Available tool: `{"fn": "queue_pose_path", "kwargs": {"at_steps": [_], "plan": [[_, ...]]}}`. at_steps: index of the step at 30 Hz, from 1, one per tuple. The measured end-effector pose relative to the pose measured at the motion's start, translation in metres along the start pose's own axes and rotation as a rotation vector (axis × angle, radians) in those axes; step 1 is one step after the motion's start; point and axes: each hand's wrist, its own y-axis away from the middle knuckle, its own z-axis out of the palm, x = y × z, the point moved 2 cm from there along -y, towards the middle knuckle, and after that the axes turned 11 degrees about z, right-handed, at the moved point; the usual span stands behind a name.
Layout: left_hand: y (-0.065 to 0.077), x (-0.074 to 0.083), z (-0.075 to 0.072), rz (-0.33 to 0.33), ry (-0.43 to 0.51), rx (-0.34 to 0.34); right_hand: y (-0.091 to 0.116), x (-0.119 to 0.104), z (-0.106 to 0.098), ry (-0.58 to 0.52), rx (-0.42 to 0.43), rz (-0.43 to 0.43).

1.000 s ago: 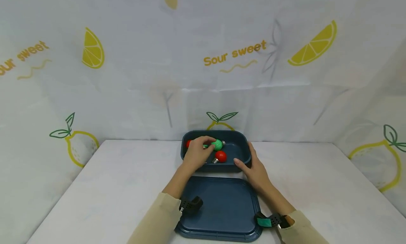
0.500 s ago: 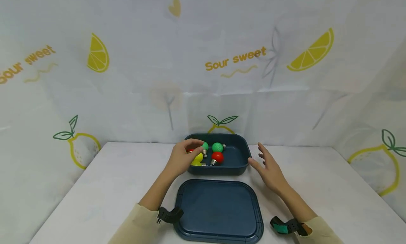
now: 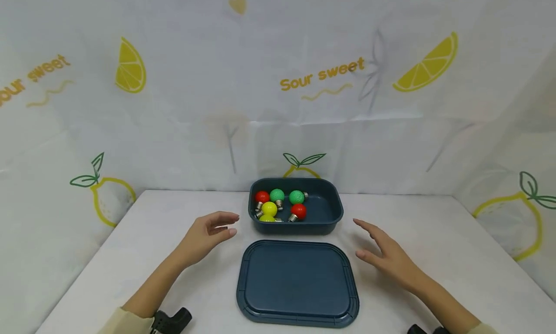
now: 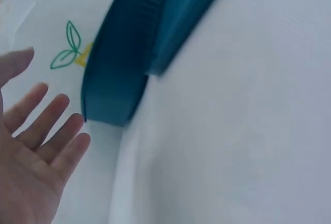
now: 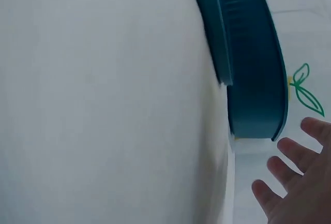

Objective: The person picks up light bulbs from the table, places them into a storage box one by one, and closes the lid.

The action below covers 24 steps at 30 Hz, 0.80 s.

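A dark blue box stands toward the back of the table. On its left side lie small light bulbs: a red bulb, a green bulb, a yellow bulb and part of another yellow one. Nearer its middle are a second green bulb and a second red bulb. My left hand hovers left of the box, fingers loosely bent, holding nothing. To the right, my right hand is spread and holds nothing. Both wrist views show the fingers apart from the box.
A dark blue lid lies flat in front of the box, between my forearms. The white table ends at a white cloth backdrop printed with lemons, close behind the box.
My left hand has come out of the box and drawn back to the left. The right hand has let go of the box's right side and moved back to the right. The bulbs stay inside.
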Motion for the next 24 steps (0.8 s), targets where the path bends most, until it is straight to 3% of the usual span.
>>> {"fn": "queue_pose_path", "kwargs": {"at_steps": [4, 8, 14, 18, 24], "plan": [[0.011, -0.013, 0.007, 0.024, 0.064, -0.063, 0.004, 0.006, 0.002, -0.044, 0.021, -0.006], [0.019, -0.022, 0.016, 0.027, 0.114, -0.083, 0.008, 0.011, 0.008, -0.065, 0.035, -0.052], [0.031, -0.026, 0.024, 0.006, -0.045, -0.143, 0.016, 0.017, 0.021, -0.081, 0.005, -0.179], [0.036, -0.027, 0.029, -0.022, -0.155, -0.227, 0.015, 0.022, 0.026, -0.049, -0.028, -0.22], [0.037, -0.026, 0.033, 0.072, -0.327, -0.367, 0.012, 0.028, 0.032, 0.1, -0.08, -0.329]]}}
